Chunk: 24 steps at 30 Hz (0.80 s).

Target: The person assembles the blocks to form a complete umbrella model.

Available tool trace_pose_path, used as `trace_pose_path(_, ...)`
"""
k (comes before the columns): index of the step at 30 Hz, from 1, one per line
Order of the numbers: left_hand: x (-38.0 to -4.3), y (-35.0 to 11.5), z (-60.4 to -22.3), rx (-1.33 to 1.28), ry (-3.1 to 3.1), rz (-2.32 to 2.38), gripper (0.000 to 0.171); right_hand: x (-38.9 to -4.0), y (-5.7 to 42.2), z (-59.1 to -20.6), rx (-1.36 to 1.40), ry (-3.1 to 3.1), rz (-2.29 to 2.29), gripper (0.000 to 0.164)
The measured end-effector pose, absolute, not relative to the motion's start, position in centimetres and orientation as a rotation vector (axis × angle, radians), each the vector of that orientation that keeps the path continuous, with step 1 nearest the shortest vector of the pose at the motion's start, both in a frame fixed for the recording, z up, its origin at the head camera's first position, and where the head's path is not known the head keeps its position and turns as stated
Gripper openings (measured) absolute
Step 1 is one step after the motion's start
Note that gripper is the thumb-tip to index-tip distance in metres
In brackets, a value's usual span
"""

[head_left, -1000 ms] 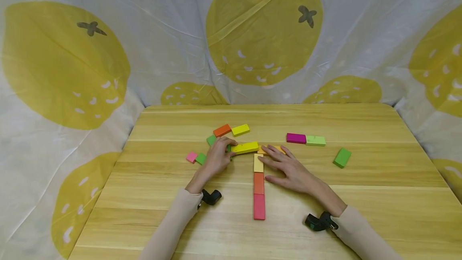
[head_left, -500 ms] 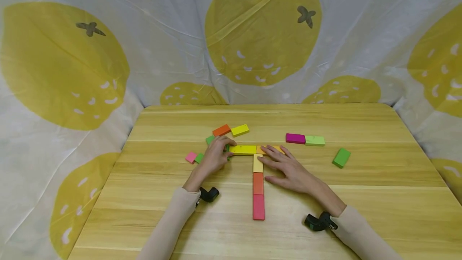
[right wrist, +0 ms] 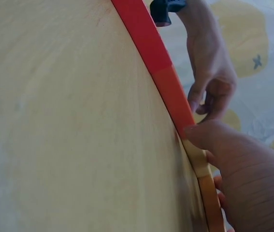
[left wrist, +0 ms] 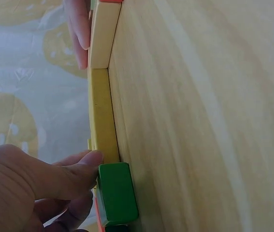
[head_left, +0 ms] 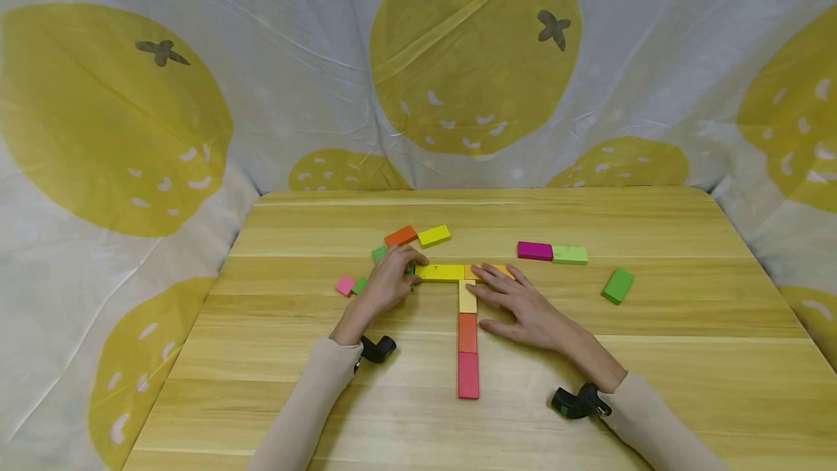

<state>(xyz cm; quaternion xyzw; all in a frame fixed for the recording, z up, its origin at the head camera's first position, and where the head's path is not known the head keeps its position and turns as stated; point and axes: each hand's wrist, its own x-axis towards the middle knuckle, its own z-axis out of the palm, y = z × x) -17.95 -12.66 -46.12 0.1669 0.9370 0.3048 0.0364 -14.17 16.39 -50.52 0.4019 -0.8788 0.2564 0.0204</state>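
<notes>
My left hand [head_left: 384, 283] pinches the left end of a long yellow block [head_left: 443, 272], which lies flat on the table. Its thumb and forefinger show at that end in the left wrist view, beside an upright green block [left wrist: 118, 193]. The yellow block's right end meets an amber block [head_left: 470, 272], partly covered by my right hand [head_left: 523, 307]. That hand lies spread, its straight fingers resting over the amber block and on the edge of a cream block [head_left: 467, 300]. Below the cream block, an orange block [head_left: 467, 333] and a red block [head_left: 468, 375] continue the column, forming a T.
Behind the left hand lie an orange-red block [head_left: 400, 235] and a small yellow block [head_left: 434, 236]. A pink block [head_left: 345, 285] sits farther left. At right are a magenta block [head_left: 535, 251], a light green block [head_left: 569, 255] and a green block [head_left: 617, 286].
The yellow block, slanted a second ago, has swung level and come into line with the amber block. My left hand has stayed at its end; the right hand has barely moved.
</notes>
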Motion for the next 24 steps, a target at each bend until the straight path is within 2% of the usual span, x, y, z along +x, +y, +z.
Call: trace_pose_path(24, -17.70, -12.81, -46.21, 0.539, 2.891, 0.950, 0.026, -13.76, 16.00, -50.39, 1.233, -2.759, 0.739, 0.067)
